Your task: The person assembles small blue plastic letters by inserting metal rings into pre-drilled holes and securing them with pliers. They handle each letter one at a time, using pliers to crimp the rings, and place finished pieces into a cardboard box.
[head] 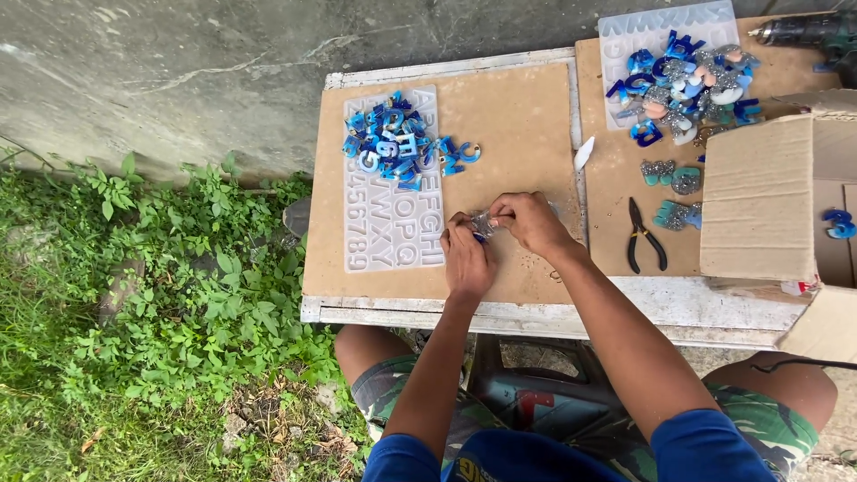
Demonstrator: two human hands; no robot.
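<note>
Fingers (502,214) of both your hands pinch a small glittery resin piece (483,224) just above the tabletop (527,116) beside the letter mould (393,223); it looks light, stiff and slippery, so grip its edges.

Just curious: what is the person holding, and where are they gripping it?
A small glittery piece, pinched at its edges between the fingertips of the left hand and right hand.

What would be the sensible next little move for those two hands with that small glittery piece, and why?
Probably keep pinching the small glittery piece and work it over the board. Both the left hand and the right hand grip it just above the board, and the pliers lie untouched to the right, so nothing suggests a tool change.
</note>
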